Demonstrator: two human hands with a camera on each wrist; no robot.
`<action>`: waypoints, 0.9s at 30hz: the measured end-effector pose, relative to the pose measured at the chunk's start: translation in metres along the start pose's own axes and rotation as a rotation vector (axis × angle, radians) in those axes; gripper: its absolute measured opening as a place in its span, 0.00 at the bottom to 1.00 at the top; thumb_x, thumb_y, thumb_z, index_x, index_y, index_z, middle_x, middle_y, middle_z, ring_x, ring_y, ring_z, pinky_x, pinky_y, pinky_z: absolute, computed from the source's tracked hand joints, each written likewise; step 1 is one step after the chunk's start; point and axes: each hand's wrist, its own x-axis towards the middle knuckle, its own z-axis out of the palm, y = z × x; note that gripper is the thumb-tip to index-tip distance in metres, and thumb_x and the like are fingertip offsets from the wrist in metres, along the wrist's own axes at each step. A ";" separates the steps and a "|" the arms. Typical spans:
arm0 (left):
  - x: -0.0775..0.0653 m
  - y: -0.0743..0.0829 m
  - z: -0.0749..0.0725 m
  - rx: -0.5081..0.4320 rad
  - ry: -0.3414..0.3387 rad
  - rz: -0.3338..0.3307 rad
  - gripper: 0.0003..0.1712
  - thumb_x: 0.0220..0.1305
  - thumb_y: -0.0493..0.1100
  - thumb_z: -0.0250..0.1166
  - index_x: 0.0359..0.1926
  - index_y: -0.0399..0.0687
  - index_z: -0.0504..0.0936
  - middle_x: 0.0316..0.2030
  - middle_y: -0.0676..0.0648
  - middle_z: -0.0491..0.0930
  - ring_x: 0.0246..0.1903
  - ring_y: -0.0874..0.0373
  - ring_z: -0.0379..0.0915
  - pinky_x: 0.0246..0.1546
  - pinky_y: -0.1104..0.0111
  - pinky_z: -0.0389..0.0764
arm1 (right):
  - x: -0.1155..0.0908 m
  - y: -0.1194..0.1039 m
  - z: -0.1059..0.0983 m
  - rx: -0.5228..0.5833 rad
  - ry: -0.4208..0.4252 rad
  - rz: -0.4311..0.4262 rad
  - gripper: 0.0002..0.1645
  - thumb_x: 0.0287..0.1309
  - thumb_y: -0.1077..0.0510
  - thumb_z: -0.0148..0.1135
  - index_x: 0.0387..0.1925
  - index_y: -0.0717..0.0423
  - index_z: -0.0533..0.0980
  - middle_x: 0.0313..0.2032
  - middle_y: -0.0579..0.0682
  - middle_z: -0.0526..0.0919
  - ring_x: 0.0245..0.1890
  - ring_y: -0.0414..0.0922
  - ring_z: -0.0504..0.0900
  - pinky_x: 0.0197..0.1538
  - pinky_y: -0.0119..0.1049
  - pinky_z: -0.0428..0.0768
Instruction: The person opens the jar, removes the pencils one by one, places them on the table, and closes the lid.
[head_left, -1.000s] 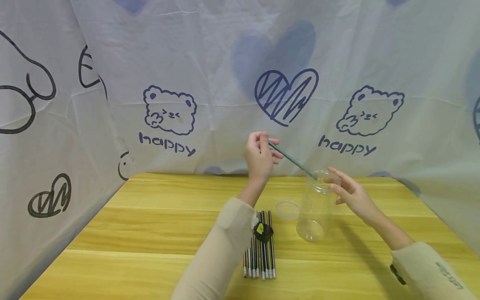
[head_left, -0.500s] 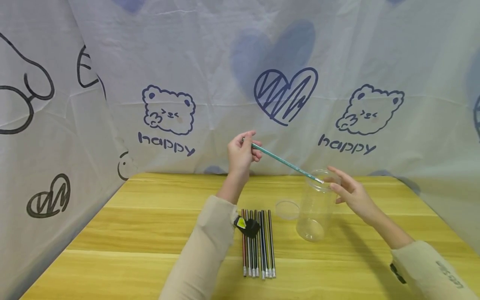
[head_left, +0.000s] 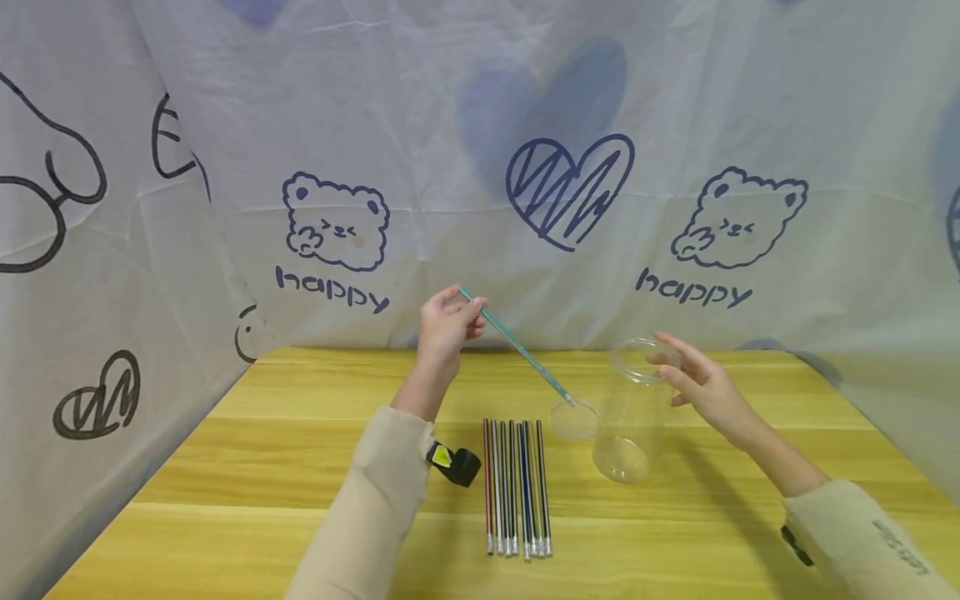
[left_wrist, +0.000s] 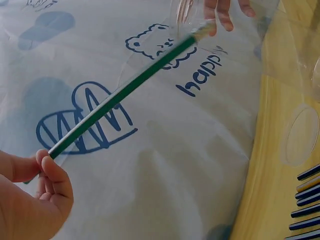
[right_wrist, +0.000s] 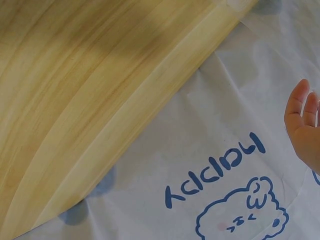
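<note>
My left hand (head_left: 448,329) pinches a green pencil (head_left: 517,343) near one end, between thumb and fingers. The pencil slants down to the right, and its eraser tip appears over the clear round lid (head_left: 575,421). In the left wrist view the green pencil (left_wrist: 122,95) stretches from my fingers toward the jar. A tall transparent jar (head_left: 617,417) stands upright without its lid. Around its upper rim, my right hand (head_left: 708,392) holds it with curved fingers and thumb. Only part of the right hand (right_wrist: 305,127) shows in the right wrist view.
Several dark and coloured pencils (head_left: 517,492) lie side by side, eraser ends toward me, left of the jar. The wooden table (head_left: 262,467) meets a printed cloth (head_left: 450,208) at its back edge.
My left hand has moved left and a little down, taking the green pencil with it. The pencil's eraser end has come away from the jar's mouth. My right hand has stayed put.
</note>
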 end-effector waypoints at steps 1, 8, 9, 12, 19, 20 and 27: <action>0.001 -0.001 -0.002 -0.004 0.007 -0.020 0.29 0.59 0.30 0.57 0.61 0.35 0.58 0.43 0.34 0.76 0.18 0.63 0.70 0.22 0.78 0.74 | 0.000 0.000 0.000 -0.001 0.000 0.001 0.29 0.65 0.59 0.45 0.65 0.61 0.52 0.53 0.71 0.65 0.41 0.30 0.73 0.33 0.34 0.78; 0.004 -0.012 -0.019 -0.077 0.043 -0.081 0.24 0.58 0.29 0.57 0.54 0.32 0.61 0.37 0.35 0.76 0.23 0.58 0.75 0.29 0.70 0.80 | 0.001 -0.001 0.000 -0.010 0.001 0.005 0.29 0.65 0.58 0.45 0.65 0.60 0.52 0.53 0.71 0.65 0.41 0.29 0.73 0.33 0.34 0.78; 0.004 -0.014 -0.021 -0.091 0.051 -0.070 0.21 0.58 0.29 0.57 0.51 0.31 0.63 0.35 0.36 0.76 0.22 0.58 0.75 0.28 0.69 0.80 | 0.001 -0.001 0.000 -0.009 0.000 0.007 0.29 0.65 0.58 0.45 0.65 0.60 0.52 0.53 0.71 0.65 0.41 0.29 0.73 0.33 0.34 0.78; 0.006 -0.020 -0.028 -0.100 0.056 -0.038 0.12 0.57 0.28 0.57 0.43 0.29 0.67 0.28 0.42 0.75 0.20 0.59 0.75 0.26 0.69 0.80 | 0.000 -0.001 0.000 -0.003 -0.002 0.013 0.30 0.65 0.58 0.45 0.65 0.61 0.52 0.54 0.72 0.65 0.41 0.29 0.73 0.33 0.34 0.78; 0.009 -0.037 -0.043 0.078 -0.014 -0.101 0.08 0.55 0.28 0.59 0.38 0.30 0.75 0.27 0.42 0.77 0.20 0.59 0.74 0.24 0.68 0.80 | 0.000 -0.003 0.001 -0.001 -0.004 0.006 0.29 0.65 0.58 0.45 0.65 0.62 0.52 0.54 0.73 0.64 0.41 0.28 0.73 0.33 0.34 0.78; 0.010 -0.040 -0.046 0.116 -0.031 -0.115 0.09 0.55 0.28 0.60 0.39 0.29 0.75 0.28 0.41 0.78 0.20 0.58 0.75 0.24 0.68 0.80 | 0.000 -0.003 0.001 -0.002 -0.004 0.005 0.29 0.65 0.58 0.45 0.65 0.62 0.52 0.53 0.73 0.64 0.41 0.28 0.73 0.33 0.34 0.78; 0.012 -0.061 -0.057 0.306 -0.175 -0.210 0.18 0.52 0.24 0.60 0.47 0.28 0.73 0.33 0.39 0.74 0.24 0.57 0.75 0.29 0.65 0.80 | -0.001 -0.004 0.001 -0.005 -0.007 0.013 0.30 0.65 0.58 0.45 0.65 0.61 0.52 0.54 0.73 0.64 0.42 0.28 0.73 0.33 0.36 0.78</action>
